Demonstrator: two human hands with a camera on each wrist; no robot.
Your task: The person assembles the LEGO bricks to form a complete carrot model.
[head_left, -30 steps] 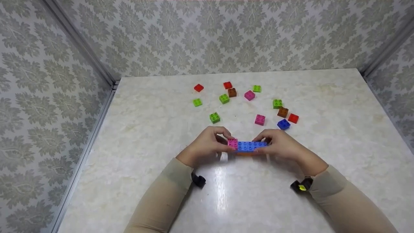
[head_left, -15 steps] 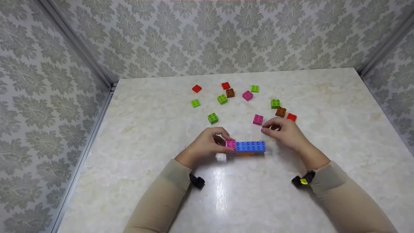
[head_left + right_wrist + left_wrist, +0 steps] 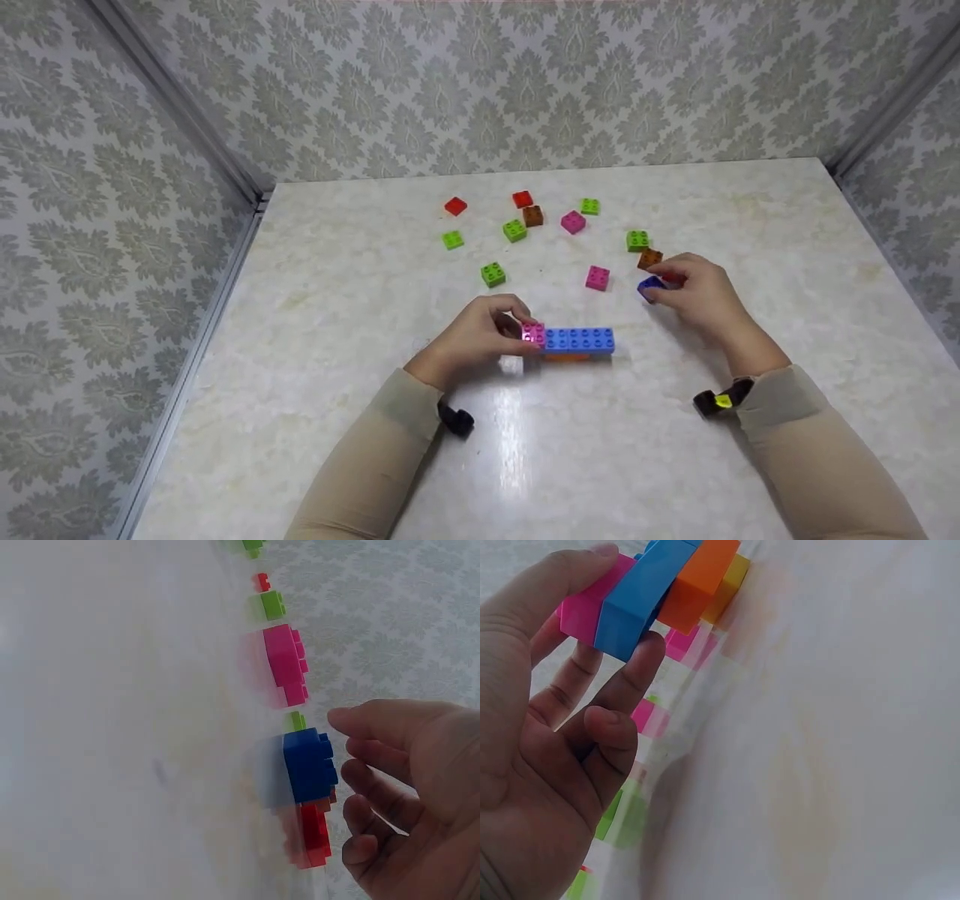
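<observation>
In the head view my left hand (image 3: 487,330) pinches the left end of a toy brick assembly (image 3: 579,340). A pink brick (image 3: 592,604) and blue bricks (image 3: 637,607) form its upper row. Beneath them the left wrist view shows an orange brick (image 3: 697,586) and a yellow brick (image 3: 727,589). My right hand (image 3: 701,296) reaches a dark blue brick (image 3: 649,289) on the table, thumb and fingers spread around it. The right wrist view shows a small gap between those fingers and the dark blue brick. A red brick (image 3: 313,836) lies beside it, partly covered by my hand in the head view.
Near the right hand are a brown brick (image 3: 650,259), a green brick (image 3: 637,240) and a pink brick (image 3: 598,277). Farther back on the pale table (image 3: 337,247) lie several red, green, brown and pink bricks. Patterned walls (image 3: 480,82) border the table.
My right hand has let go of the assembly's right end and moved away, to the right, to the dark blue brick. My left hand keeps its hold on the assembly.
</observation>
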